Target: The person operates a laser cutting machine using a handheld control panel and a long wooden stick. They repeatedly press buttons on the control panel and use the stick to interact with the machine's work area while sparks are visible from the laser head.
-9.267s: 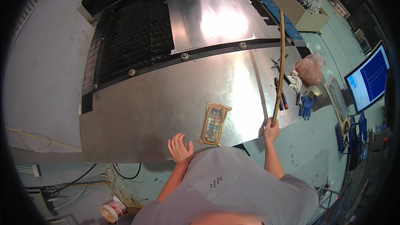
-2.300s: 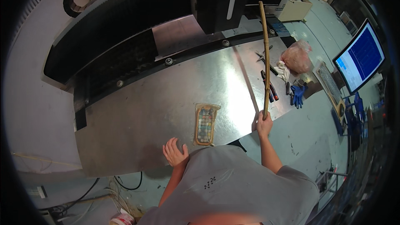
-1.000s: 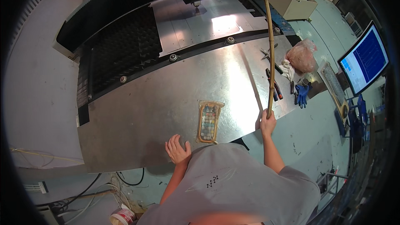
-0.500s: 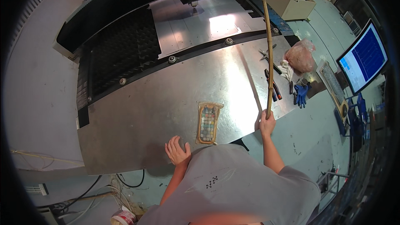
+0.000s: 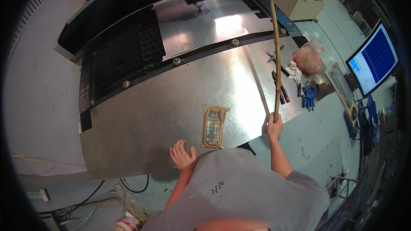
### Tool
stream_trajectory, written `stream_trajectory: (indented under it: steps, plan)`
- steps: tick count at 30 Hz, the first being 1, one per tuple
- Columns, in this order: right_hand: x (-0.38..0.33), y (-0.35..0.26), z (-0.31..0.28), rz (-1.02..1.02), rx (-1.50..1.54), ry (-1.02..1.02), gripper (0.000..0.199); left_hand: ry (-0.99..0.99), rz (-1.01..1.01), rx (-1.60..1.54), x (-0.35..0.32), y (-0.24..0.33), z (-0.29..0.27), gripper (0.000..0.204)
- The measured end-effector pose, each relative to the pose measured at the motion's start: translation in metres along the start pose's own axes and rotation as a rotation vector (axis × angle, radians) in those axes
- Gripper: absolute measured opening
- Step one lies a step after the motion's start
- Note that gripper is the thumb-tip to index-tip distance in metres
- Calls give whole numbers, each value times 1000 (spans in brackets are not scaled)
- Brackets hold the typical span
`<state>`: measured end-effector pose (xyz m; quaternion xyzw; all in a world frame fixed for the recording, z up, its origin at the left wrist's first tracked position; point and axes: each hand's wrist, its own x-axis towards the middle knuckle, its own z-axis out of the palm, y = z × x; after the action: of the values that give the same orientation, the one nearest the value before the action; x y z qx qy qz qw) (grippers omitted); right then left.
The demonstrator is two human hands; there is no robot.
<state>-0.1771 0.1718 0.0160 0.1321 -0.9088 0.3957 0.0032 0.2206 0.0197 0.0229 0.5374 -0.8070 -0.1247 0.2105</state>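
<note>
My right hand (image 5: 275, 126) is wrapped round the lower end of a long bamboo stick (image 5: 278, 60), which reaches up and away over the metal sheet (image 5: 171, 111) toward the machine. My left hand (image 5: 183, 155) rests at the sheet's near edge with its fingers apart and nothing in it. Between the hands lies a wrapped remote control with many buttons (image 5: 212, 126), in a yellowed clear cover, close to my shirt. Beyond the sheet, a cutting head (image 5: 199, 5) hangs over a bright metal plate (image 5: 184, 30).
Pliers (image 5: 280, 87), a white glove (image 5: 294, 72), a blue glove (image 5: 309, 97) and a pinkish plastic bag (image 5: 308, 57) lie at the right. A monitor (image 5: 373, 57) and keyboard (image 5: 340, 83) stand farther right. Behind is a beige box (image 5: 295, 2). Cables (image 5: 85, 201) run on the lower-left floor.
</note>
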Motion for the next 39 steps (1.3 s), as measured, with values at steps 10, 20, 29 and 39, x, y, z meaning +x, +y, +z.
stream_trajectory:
  steps: [10,20,29,39]
  plan:
    - [1,4,1,24,-17,-13,32,5,-9,-10,-1,1,0,53]
    - [2,1,0,18,-21,-13,31,11,-1,-8,0,3,-2,53]
    - [1,-2,0,21,-13,-6,31,10,-8,-2,0,3,-1,52]
    - [1,4,1,1,32,-9,31,-5,-17,-17,0,3,-1,52]
